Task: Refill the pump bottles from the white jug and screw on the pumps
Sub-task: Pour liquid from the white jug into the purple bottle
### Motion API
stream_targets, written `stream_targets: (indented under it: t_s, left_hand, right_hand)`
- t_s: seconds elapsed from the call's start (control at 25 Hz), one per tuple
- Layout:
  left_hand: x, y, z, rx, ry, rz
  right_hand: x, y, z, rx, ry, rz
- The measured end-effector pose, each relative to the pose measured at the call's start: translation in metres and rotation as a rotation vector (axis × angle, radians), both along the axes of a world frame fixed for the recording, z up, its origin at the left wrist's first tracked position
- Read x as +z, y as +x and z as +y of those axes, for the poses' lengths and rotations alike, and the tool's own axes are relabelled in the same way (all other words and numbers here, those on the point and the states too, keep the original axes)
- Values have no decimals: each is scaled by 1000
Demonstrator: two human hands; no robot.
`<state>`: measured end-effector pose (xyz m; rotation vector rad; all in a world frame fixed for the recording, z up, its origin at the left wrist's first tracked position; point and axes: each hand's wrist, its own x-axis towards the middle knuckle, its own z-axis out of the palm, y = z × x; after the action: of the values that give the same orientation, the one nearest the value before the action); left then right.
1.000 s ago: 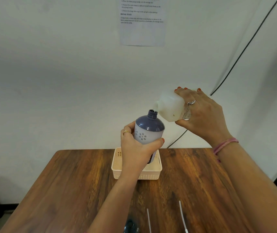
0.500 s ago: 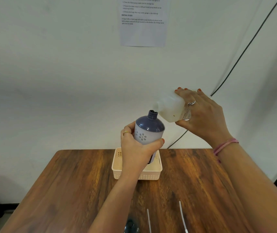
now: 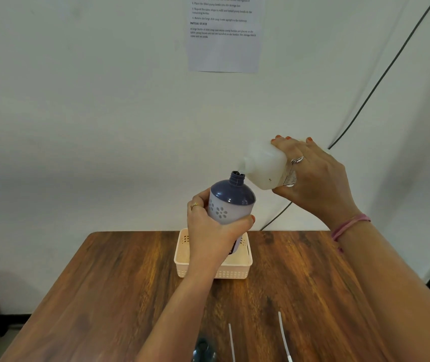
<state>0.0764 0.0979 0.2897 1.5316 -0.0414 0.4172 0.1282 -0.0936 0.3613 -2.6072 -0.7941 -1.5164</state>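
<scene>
Currently the pump bottle (image 3: 230, 202) is held in the air above the cream basket (image 3: 242, 267), slightly tilted, its open threaded neck just under the spout of the white jug (image 3: 263, 165). The bottle is gripped around its body by the left hand (image 3: 212, 231), thumb in front, fingers wrapped behind. The jug is tipped spout-down and held by the right hand (image 3: 315, 178), fingers curled over its top, thumb below. No stream can be made out; spout and neck are nearly touching.

Handling, as judged: the bottle plastic looks smooth and glossy, so slip is likely if soap runs down it; a mid-body grip below the dark shoulder is preferred. Weight is expected to rise as it fills. The jug looks semi-rigid; squeezing its wall could surge the flow, so it is best held at the base end and rotated slowly. The narrow neck leaves little margin for aim.

Further out: two thin white dip tubes (image 3: 283, 335) and a dark object (image 3: 203, 348), probably a pump head, lie on the wooden bench (image 3: 104, 296) at the near edge. A printed sheet (image 3: 224, 35) is fixed to the wall.
</scene>
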Motion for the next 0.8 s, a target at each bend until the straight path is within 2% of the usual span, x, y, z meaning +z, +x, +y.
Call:
stream_targets:
  t_s: [0.8]
  left_hand:
    - [-2, 1, -1, 16, -3, 2]
  right_hand:
    - [-1, -1, 0, -12, 1, 6]
